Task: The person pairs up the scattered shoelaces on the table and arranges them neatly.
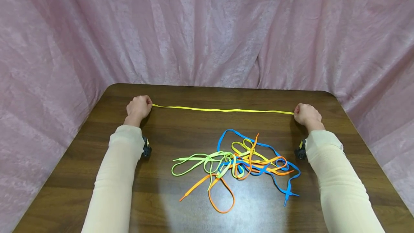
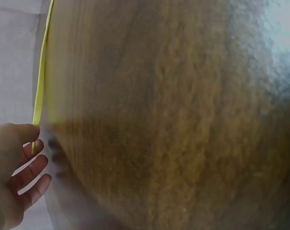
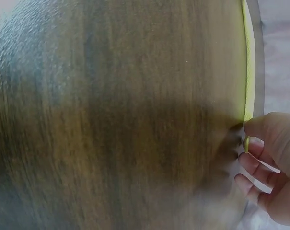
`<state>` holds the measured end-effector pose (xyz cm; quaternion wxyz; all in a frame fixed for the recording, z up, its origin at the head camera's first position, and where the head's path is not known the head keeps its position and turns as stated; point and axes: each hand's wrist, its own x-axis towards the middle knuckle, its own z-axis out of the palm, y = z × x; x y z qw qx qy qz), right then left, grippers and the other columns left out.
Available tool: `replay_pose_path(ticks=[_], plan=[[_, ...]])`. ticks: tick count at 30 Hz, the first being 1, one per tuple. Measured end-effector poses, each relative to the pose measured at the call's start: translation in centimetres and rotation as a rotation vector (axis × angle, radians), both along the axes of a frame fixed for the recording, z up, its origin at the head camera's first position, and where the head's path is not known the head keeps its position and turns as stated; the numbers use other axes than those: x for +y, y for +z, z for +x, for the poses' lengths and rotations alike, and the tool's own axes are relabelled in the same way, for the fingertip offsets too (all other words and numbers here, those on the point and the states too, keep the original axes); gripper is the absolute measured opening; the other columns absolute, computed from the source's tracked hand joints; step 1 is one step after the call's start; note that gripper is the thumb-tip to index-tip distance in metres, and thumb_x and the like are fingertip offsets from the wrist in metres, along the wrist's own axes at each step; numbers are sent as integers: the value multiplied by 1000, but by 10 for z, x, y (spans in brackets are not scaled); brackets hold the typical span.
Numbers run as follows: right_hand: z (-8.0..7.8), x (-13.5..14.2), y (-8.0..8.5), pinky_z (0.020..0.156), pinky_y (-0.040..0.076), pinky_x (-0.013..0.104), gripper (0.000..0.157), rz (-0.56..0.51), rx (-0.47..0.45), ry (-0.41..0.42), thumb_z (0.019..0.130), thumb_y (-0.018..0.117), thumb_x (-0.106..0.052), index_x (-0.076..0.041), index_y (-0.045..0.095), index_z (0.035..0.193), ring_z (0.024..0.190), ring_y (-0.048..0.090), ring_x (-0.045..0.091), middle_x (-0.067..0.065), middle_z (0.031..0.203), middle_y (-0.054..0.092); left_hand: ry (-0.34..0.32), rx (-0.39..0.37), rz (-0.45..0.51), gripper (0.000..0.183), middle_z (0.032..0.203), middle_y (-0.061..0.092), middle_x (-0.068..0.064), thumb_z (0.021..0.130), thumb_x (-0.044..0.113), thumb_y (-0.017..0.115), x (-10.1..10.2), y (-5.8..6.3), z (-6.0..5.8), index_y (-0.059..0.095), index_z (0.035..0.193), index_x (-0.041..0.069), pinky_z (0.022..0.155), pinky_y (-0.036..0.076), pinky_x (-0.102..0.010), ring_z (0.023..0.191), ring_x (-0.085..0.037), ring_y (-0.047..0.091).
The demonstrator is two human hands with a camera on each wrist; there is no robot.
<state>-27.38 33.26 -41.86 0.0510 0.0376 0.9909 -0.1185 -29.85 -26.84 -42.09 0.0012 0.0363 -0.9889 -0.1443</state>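
Observation:
A yellow shoelace point(image 1: 223, 110) stretches nearly straight across the far part of the table, between both hands. My left hand point(image 1: 139, 106) pinches its left end between thumb and forefinger; in the left wrist view a short tip of the shoelace point(image 2: 38, 98) pokes out below the thumb. The right end is pinched by my right hand point(image 1: 307, 113), and the right wrist view shows the shoelace point(image 3: 249, 72) running up from thumb and forefinger. The other fingers of both hands are loosely bent. Whether the lace touches the table along its length I cannot tell.
Nearer than the stretched lace lies a tangle of shoelaces: light green point(image 1: 191, 156), orange point(image 1: 223, 208), blue point(image 1: 249, 138) and yellow point(image 1: 240, 146). They overlap on the brown wooden table point(image 1: 181, 132). A pink curtain point(image 1: 200, 28) hangs behind the table's far edge.

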Motion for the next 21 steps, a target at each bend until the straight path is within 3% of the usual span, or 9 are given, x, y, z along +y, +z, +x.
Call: replay_pose_path(ticks=[7, 14, 21], plan=[[3, -3, 0, 65, 43, 53, 19, -18, 21, 30, 83, 47, -16, -4, 54, 97, 95, 49, 45, 23, 102, 47, -6, 11, -5, 11, 99, 53, -15, 87, 16, 52, 0, -3, 3, 61, 91, 10, 69, 44, -49, 95, -38, 54], [3, -1, -2, 70, 42, 58, 31, -10, -6, 60, 86, 49, -21, -3, 50, 112, 102, 45, 52, 28, 110, 42, -39, -35, 2, 26, 117, 47, -21, 89, 18, 55, -2, -4, 6, 59, 111, 8, 83, 41, -56, 111, -44, 44], [8, 4, 2, 74, 42, 59, 39, 13, -3, 130, 84, 54, -20, -1, 49, 118, 101, 46, 52, 28, 112, 45, -91, -88, 2, 36, 126, 44, -24, 89, 22, 55, -4, 2, 12, 55, 122, 8, 85, 38, -58, 116, -45, 41]])
